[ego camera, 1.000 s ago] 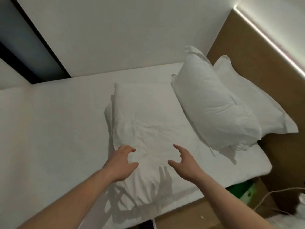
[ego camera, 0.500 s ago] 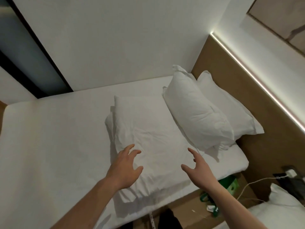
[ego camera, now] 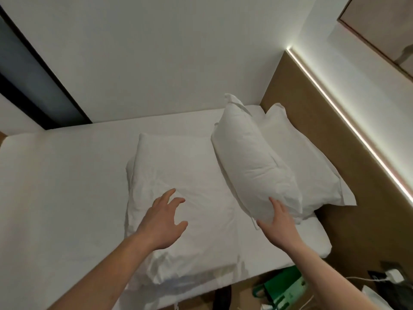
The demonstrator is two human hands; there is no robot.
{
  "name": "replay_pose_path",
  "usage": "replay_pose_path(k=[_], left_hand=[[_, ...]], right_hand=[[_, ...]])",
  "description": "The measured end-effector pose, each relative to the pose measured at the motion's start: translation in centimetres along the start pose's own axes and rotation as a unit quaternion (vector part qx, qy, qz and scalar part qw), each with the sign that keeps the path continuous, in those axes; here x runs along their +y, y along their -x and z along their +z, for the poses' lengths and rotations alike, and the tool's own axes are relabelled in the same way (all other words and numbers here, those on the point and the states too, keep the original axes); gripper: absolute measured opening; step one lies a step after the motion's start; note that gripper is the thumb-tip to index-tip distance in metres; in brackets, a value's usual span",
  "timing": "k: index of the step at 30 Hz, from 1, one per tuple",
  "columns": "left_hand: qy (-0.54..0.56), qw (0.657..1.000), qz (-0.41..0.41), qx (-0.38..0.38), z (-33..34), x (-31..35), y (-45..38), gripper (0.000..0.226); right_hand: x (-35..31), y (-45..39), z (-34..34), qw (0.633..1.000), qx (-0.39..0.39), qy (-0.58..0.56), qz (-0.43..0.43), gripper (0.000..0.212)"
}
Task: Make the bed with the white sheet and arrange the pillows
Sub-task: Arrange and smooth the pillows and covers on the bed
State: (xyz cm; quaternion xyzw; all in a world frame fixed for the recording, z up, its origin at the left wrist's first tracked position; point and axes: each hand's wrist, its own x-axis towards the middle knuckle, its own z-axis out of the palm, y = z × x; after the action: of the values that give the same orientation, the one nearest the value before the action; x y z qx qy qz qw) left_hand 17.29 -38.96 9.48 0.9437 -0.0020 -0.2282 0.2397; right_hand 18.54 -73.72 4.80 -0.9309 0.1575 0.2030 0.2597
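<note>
- Presently both hands are out over the bed (ego camera: 55,175), neither one closed on anything.
- Left hand (ego camera: 162,222): fingers spread wide and slightly curled, above the folded white sheet (ego camera: 178,198). Whether the palm touches the cloth I cannot tell.
- Right hand (ego camera: 278,222): open, fingers extended, fingertips at the near lower corner of the front pillow (ego camera: 252,162). Looks like contact, but no closed grasp.
- Folded white sheet lies directly under and ahead of the left hand, a thick rumpled stack, its near edge at the near side of the mattress.
- Front pillow stands tilted just beyond the right hand, leaning back onto the rear pillow (ego camera: 308,162), which rests against the brown headboard (ego camera: 335,135) further right of that hand.
- Step in hand, by my reading: dealing with the pillows, the sheet not yet spread. The bundle is fully folded, so most of the task remains.
- Next move likely calls for a proper hold on the front pillow's corner, fingers closing round the soft edge, with the left hand coming across to support the other end.
- Pillow is limp and will sag if lifted by one corner alone.
- Below the right forearm, off the bed: green bag (ego camera: 283,285) and a white cable (ego camera: 357,278) on the floor.
</note>
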Motion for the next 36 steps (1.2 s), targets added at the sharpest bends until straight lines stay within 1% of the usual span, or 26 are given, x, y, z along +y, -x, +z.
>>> replay_pose_path(k=[2,4,6,8,11,14,16,17,18,19,21,22,23,24,26,27,29,30,32,34,35,36], left_hand=[[0.006,1.000,-0.010,-0.001,1.1,2.5,-1.7,0.066],[0.034,0.999,-0.028,-0.002,1.9,4.5,-3.4,0.067],[0.045,0.998,-0.042,0.003,3.2,6.1,-4.6,0.066],[0.033,0.998,-0.046,0.011,4.3,7.1,-5.5,0.064],[0.025,0.998,-0.051,0.021,5.5,8.1,-6.6,0.061],[0.028,0.997,-0.058,0.030,6.7,8.3,-7.3,0.059],[0.031,0.997,-0.070,0.029,7.6,8.0,-7.4,0.058],[0.042,0.996,-0.080,0.026,8.1,7.8,-7.4,0.058],[0.059,0.994,-0.091,0.020,8.6,7.6,-7.3,0.058],[0.079,0.992,-0.103,0.008,9.0,7.6,-7.1,0.058],[0.094,0.989,-0.117,-0.012,9.6,7.5,-6.7,0.059],[0.089,0.989,-0.119,-0.022,9.8,7.6,-6.5,0.059],[0.085,0.988,-0.124,-0.034,9.8,7.8,-6.2,0.059],[0.084,0.987,-0.127,-0.045,9.7,8.1,-5.9,0.059],[0.093,0.985,-0.130,-0.063,9.2,9.0,-5.6,0.058],[0.101,0.984,-0.132,-0.068,8.7,9.5,-5.6,0.058],[0.140,0.978,-0.140,-0.063,7.6,10.8,-5.6,0.057],[0.168,0.973,-0.149,-0.053,6.9,11.5,-5.7,0.056],[0.231,0.957,-0.169,-0.047,5.5,12.8,-5.6,0.054],[0.304,0.933,-0.186,-0.044,4.2,13.8,-5.3,0.055],[0.345,0.916,-0.200,-0.047,3.4,14.4,-4.9,0.058],[0.398,0.890,-0.216,-0.049,3.0,14.6,-4.6,0.065]], right_hand=[[2.4,-4.4,-0.8,1.000,0.019,0.009,0.010,0.095],[4.3,-8.6,-1.5,0.999,0.026,0.020,0.036,0.103],[6.5,-12.1,-1.5,0.997,0.025,0.035,0.072,0.112],[8.3,-15.2,-1.2,0.993,0.019,0.051,0.104,0.120],[10.6,-19.5,-0.6,0.989,0.009,0.048,0.136,0.127],[12.2,-23.4,0.6,0.987,-0.016,0.024,0.157,0.132],[13.3,-25.4,1.7,0.984,-0.025,0.030,0.176,0.133],[13.7,-26.4,2.2,0.981,-0.021,0.037,0.187,0.130],[14.3,-27.3,2.6,0.981,-0.024,0.048,0.189,0.120],[14.5,-27.9,2.8,0.981,-0.029,0.065,0.179,0.101],[14.8,-29.0,2.7,0.985,-0.039,0.084,0.143,0.051],[14.4,-29.1,2.4,0.988,-0.045,0.080,0.122,0.034],[13.7,-28.7,1.9,0.991,-0.045,0.067,0.104,0.023],[13.1,-28.3,1.3,0.995,-0.031,0.042,0.088,0.017],[10.9,-26.7,-0.6,0.996,0.037,-0.059,0.060,0.019],[9.2,-25.4,-1.9,0.988,0.080,-0.127,0.043,0.021],[5.1,-22.6,-5.1,0.960,0.132,-0.246,0.002,0.016],[2.7,-21.3,-6.9,0.946,0.147,-0.287,-0.022,0.018],[-2.3,-18.6,-10.4,0.922,0.163,-0.342,-0.082,0.025],[-6.9,-15.4,-13.7,0.904,0.151,-0.369,-0.158,0.032],[-8.8,-13.6,-15.1,0.897,0.137,-0.371,-0.197,0.032],[-10.3,-11.8,-16.3,0.892,0.121,-0.371,-0.228,0.029]])
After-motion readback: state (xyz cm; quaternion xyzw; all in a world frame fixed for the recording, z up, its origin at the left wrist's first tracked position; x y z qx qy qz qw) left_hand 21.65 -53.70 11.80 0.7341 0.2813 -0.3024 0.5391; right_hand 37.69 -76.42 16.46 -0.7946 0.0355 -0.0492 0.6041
